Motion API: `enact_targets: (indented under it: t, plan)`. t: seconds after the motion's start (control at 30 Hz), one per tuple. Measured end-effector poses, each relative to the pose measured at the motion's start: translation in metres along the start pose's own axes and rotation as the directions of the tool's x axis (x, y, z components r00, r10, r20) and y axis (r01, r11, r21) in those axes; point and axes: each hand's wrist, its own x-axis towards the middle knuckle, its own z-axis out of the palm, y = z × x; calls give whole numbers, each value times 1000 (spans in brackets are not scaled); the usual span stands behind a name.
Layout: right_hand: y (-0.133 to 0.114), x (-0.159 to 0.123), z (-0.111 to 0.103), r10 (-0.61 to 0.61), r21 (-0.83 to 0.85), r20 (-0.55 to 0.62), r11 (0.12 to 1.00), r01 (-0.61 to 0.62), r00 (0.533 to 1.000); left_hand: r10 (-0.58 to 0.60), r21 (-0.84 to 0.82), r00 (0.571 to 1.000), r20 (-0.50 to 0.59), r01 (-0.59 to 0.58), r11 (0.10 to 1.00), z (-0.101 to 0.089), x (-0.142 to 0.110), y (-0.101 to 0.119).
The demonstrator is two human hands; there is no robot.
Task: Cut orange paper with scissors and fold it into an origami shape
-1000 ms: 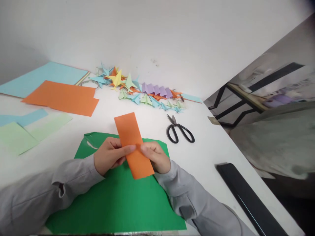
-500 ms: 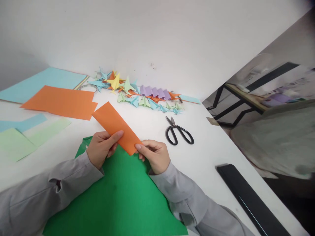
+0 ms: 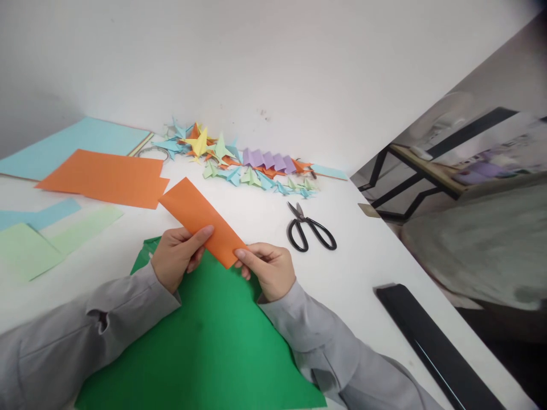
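Both of my hands pinch a narrow orange piece of paper point(image 3: 194, 208), held slantwise above a green sheet point(image 3: 200, 341). My left hand point(image 3: 177, 256) is closed on its lower left long edge, thumb on top. At the lower right end, my right hand point(image 3: 269, 267) grips a corner between thumb and fingers. The paper looks folded, though its layers are hard to make out. Black-handled scissors point(image 3: 305, 225) lie to the right of my hands, blades partly apart.
At the left lie orange sheets point(image 3: 106, 176), light blue sheets point(image 3: 72, 145) and pale green pieces point(image 3: 29, 247). Folded paper stars point(image 3: 200, 142) and a purple pleated strip point(image 3: 269, 160) line the wall. A long black object point(image 3: 427, 336) rests near the table's right edge.
The orange paper's upper end has shifted very slightly left. My hands keep the same grip, and everything else stays in place.
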Motion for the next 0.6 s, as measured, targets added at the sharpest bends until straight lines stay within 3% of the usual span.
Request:
enact_targets:
  t: [0.6]
  plan:
    - [6, 3, -2, 8, 45, 38, 999, -9, 999, -20, -40, 999, -24, 19, 999, 2, -1, 2]
